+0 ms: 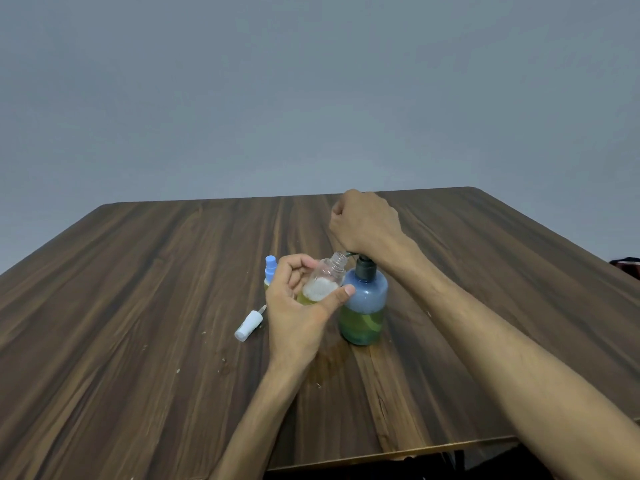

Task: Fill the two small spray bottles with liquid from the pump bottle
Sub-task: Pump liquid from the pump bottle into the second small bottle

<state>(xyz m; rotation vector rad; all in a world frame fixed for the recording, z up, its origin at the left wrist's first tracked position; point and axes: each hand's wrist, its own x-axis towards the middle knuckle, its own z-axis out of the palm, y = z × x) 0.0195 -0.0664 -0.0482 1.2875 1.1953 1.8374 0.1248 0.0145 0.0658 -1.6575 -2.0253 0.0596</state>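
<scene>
A blue pump bottle stands on the wooden table, its lower half holding yellow-green liquid. My right hand is a fist pressing down on its dark pump head, which the hand mostly hides. My left hand grips a clear small spray bottle, uncapped and tilted, its open neck right at the pump's nozzle. Foam and yellow liquid sit in its lower part. A second small bottle with a blue spray cap stands behind my left hand, mostly hidden. A white spray cap with its tube lies on the table to the left.
A damp patch marks the wood in front of the pump bottle. The table's near edge runs just below my forearms. A dark object shows at the far right edge.
</scene>
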